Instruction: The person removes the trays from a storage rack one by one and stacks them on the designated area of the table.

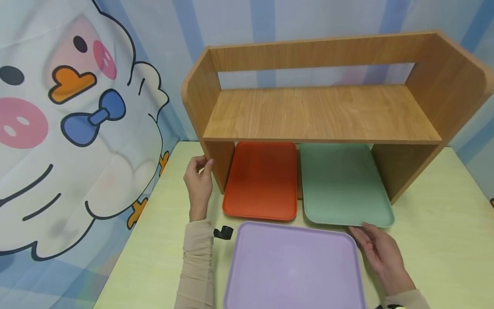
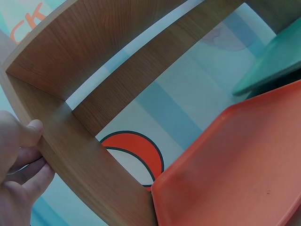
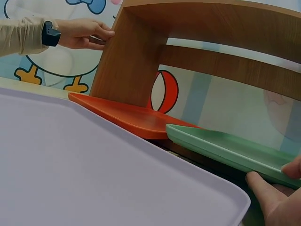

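A two-tier wooden shelf [image 1: 320,113] stands on the table. My left hand [image 1: 199,180] holds the front edge of its left side panel, thumb and fingers at the edge in the left wrist view [image 2: 23,160]. In the lower bay an orange-red tray [image 1: 262,182] lies at left, its front sticking out. Beside it is a green tray [image 1: 345,184], partly inside the bay. My right hand [image 1: 382,253] grips the green tray's front rim, thumb on the rim and fingers below; the right wrist view shows that rim raised. A lilac tray [image 1: 293,270] lies in front of both.
The pale yellow table [image 1: 146,257] carries everything. A cloth backdrop [image 1: 115,171] with a cartoon duck hangs at left and behind. The shelf's right side panel [image 1: 409,171] stands close to the green tray. The upper board sits above the trays' back ends.
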Demonstrator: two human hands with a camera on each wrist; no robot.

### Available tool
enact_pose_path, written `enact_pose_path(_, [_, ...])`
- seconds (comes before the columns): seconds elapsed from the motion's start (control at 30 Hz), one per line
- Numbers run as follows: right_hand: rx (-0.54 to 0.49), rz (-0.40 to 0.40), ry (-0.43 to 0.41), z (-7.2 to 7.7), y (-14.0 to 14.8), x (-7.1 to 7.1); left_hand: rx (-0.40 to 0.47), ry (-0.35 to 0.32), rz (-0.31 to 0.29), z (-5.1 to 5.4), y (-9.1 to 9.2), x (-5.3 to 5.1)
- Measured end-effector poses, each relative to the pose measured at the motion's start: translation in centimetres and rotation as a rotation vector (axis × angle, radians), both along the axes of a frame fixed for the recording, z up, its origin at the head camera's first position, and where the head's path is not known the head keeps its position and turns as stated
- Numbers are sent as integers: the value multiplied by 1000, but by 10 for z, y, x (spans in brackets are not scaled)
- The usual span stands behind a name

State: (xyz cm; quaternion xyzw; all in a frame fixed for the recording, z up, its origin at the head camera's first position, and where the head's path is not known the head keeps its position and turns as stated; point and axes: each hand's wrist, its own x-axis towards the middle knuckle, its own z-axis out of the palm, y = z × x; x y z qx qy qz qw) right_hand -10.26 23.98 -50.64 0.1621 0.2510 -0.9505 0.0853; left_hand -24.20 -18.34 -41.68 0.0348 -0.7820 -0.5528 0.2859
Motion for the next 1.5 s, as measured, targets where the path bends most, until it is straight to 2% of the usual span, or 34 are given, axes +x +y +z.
enact_pose_path(0.3, [93, 9, 50, 8, 3, 4, 16, 14, -9, -1, 0, 0])
enact_pose_path(0.57, [60, 4, 104, 11, 1, 6, 15, 18, -9, 0, 0, 0])
enact_pose_path(0.87, [35, -9, 129, 9, 2, 8, 14, 19, -10, -2, -1, -1])
enact_pose_path(0.97, [5, -2, 166, 7, 2, 8, 15, 17, -9, -1, -1, -1])
enact_pose_path(1.07, [-21, 20, 239, 5, 3, 8, 15, 14, -9, -1, -1, -1])
enact_pose_path(1.2, [-11, 49, 310, 4, 3, 9, 13, 17, -9, -1, -1, -1])
enact_pose_path(1.5, [61, 83, 344, 9, 3, 8, 15, 5, -5, 0, 0, -1])
